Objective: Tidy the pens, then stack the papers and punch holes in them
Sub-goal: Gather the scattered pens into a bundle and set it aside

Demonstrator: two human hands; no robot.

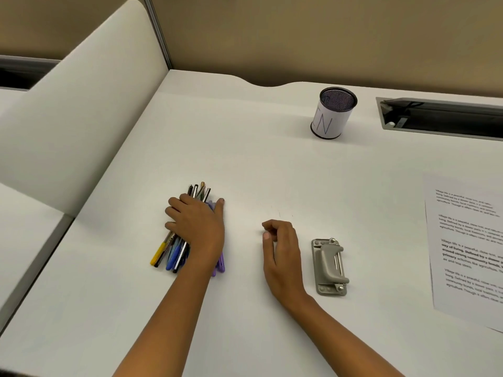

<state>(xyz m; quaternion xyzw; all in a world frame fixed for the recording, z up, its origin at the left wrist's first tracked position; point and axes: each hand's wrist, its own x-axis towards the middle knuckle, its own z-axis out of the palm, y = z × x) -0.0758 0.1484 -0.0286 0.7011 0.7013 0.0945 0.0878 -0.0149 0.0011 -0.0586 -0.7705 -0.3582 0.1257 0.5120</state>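
Note:
A bundle of several pens in yellow, blue, black and purple lies on the white desk at the left. My left hand lies over the bundle with its fingers curled round the pens. My right hand rests on the desk to the right with fingers loosely curled, holding nothing. A grey hole punch sits just right of that hand. Printed papers lie at the right edge. A mesh pen cup with a white label stands upright at the back.
A white partition panel runs along the desk's left side. A grey cable tray opening is set in the desk at the back right. A tan wall closes the far edge.

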